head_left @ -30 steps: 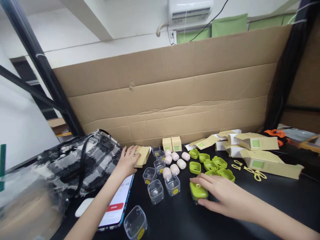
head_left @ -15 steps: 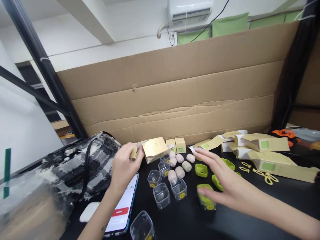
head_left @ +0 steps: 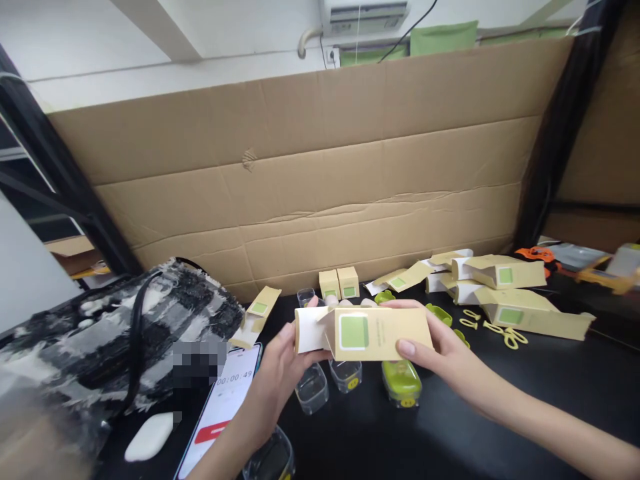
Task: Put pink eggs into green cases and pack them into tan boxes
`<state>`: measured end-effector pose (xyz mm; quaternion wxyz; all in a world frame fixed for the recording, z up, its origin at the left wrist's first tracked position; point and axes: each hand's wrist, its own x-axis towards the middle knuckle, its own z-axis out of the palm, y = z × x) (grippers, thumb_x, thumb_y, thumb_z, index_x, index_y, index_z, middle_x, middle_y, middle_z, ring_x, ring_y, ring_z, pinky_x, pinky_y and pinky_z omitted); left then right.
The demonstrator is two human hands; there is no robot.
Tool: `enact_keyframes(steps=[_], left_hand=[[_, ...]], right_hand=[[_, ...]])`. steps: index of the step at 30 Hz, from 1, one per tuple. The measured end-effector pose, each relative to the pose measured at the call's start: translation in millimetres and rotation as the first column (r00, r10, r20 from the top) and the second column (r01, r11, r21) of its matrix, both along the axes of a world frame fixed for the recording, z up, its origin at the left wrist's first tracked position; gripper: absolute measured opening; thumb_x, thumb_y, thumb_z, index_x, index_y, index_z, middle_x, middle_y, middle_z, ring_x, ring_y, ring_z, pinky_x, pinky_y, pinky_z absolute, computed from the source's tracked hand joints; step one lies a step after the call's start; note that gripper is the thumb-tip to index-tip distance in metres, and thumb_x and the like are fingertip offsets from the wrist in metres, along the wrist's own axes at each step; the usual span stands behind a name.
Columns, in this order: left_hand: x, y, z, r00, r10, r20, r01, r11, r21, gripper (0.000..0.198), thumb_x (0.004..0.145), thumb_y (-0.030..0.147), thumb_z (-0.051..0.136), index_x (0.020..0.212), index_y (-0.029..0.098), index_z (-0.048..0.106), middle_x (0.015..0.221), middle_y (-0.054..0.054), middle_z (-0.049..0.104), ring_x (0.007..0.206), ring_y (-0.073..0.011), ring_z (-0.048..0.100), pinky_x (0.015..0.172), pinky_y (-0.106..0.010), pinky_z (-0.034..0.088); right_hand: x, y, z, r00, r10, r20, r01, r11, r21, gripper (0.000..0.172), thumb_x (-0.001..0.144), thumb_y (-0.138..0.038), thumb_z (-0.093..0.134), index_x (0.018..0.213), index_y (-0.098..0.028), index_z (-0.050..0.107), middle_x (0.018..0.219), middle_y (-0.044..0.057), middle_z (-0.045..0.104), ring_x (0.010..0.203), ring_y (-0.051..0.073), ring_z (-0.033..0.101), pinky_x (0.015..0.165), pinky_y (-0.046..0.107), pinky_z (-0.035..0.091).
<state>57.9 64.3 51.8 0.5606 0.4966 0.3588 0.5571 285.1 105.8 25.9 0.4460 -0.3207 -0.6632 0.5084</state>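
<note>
Both hands hold a tan paper carton with a green square label, lifted above the black table. My left hand grips its open white-flapped left end. My right hand is closed on its right end. Under the carton stand clear plastic cups and a closed cup with a green lid. Green lids lie behind my right hand.
A cardboard wall backs the table. More flat tan cartons lie at the right, two small boxes at the back. A black-and-white bag, a phone showing a timer and a white mouse sit at the left.
My left hand picked up a carton from beside the bag and brought it to the middle. My right hand left the green-lidded cup and took the carton's other end.
</note>
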Motion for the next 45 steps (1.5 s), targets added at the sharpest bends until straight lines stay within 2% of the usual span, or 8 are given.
enact_keyframes(steps=[5,10,14,18,21,33,41,45], left_hand=[[8.1,-2.4,-2.1,0.993,-0.031,0.113,0.036,0.998,-0.042,0.056,0.096,0.04,0.035,0.148,0.024,0.02,0.138,-0.007,0.054,0.126,-0.0258,0.047,0.105,-0.046,0.036],[7.0,-1.6,-0.8,0.996,0.009,0.084,-0.002,0.997,-0.082,0.049,0.094,0.042,0.04,0.138,0.02,0.041,0.135,-0.009,0.056,0.123,-0.0291,0.049,0.093,-0.041,0.046],[3.0,-2.3,-2.1,0.998,-0.002,0.064,0.008,0.996,-0.085,0.033,0.087,0.037,0.054,0.115,0.019,0.058,0.121,-0.01,0.063,0.107,-0.0279,0.059,0.08,-0.038,0.053],[3.1,-6.3,-6.4,0.993,-0.103,0.053,0.108,0.987,-0.122,0.038,0.078,0.035,0.069,0.111,0.022,0.056,0.098,-0.006,0.071,0.083,-0.0196,0.066,0.078,-0.033,0.052],[6.5,-10.7,-8.6,0.991,-0.135,-0.008,0.133,0.987,-0.095,0.043,0.075,0.038,0.073,0.111,0.025,0.053,0.097,-0.003,0.07,0.079,-0.0163,0.066,0.073,-0.028,0.05],[11.1,-9.0,-22.2,0.991,-0.125,-0.048,0.122,0.991,-0.056,0.035,0.074,0.03,0.075,0.098,0.026,0.049,0.101,0.0,0.063,0.088,-0.014,0.059,0.075,-0.027,0.048],[8.4,-1.9,-33.0,0.972,-0.229,-0.043,0.229,0.973,-0.009,0.065,0.053,0.027,0.089,0.105,0.03,0.05,0.109,0.0,0.059,0.094,-0.0173,0.059,0.076,-0.027,0.047],[6.2,-8.2,-22.8,0.945,-0.25,-0.211,0.261,0.965,0.03,0.079,0.045,0.024,0.091,0.111,0.034,0.05,0.115,0.0,0.058,0.108,-0.0217,0.055,0.088,-0.03,0.044]], right_hand=[[-1.5,-2.4,-6.0,1.0,0.006,0.012,-0.006,1.0,0.02,0.051,0.08,-0.055,0.06,0.119,-0.025,0.043,0.122,0.01,0.056,0.106,0.025,0.059,0.088,0.04,0.052],[-1.1,-3.0,-6.6,0.999,-0.046,0.02,0.046,0.999,0.001,0.056,0.078,-0.058,0.062,0.12,-0.026,0.044,0.121,0.011,0.056,0.103,0.025,0.06,0.085,0.037,0.054],[0.3,5.6,-9.4,0.988,-0.133,-0.083,0.122,0.984,-0.13,0.052,0.081,-0.053,0.062,0.12,-0.024,0.047,0.111,0.009,0.063,0.092,0.022,0.063,0.077,0.034,0.055],[1.0,11.3,-10.6,0.974,-0.019,-0.227,-0.039,0.968,-0.248,0.04,0.088,-0.049,0.055,0.113,-0.019,0.057,0.116,0.012,0.064,0.103,0.026,0.061,0.084,0.038,0.053],[-0.6,8.3,-8.8,0.964,0.04,-0.261,-0.111,0.958,-0.265,0.04,0.086,-0.046,0.06,0.118,-0.022,0.056,0.123,0.011,0.062,0.11,0.027,0.06,0.087,0.04,0.053],[-0.3,-3.5,-20.0,0.995,-0.078,0.057,0.081,0.995,-0.052,0.056,0.077,-0.053,0.066,0.124,-0.025,0.051,0.117,0.013,0.066,0.105,0.031,0.064,0.085,0.045,0.056],[-5.2,-8.7,-22.2,0.995,0.085,-0.047,-0.088,0.993,-0.08,0.068,0.072,-0.053,0.072,0.128,-0.027,0.042,0.13,0.013,0.057,0.114,0.031,0.059,0.089,0.042,0.054],[-4.7,-15.3,-19.0,0.985,0.164,-0.051,-0.167,0.984,-0.058,0.075,0.073,-0.051,0.072,0.134,-0.028,0.035,0.132,0.012,0.055,0.12,0.03,0.054,0.096,0.043,0.049]])
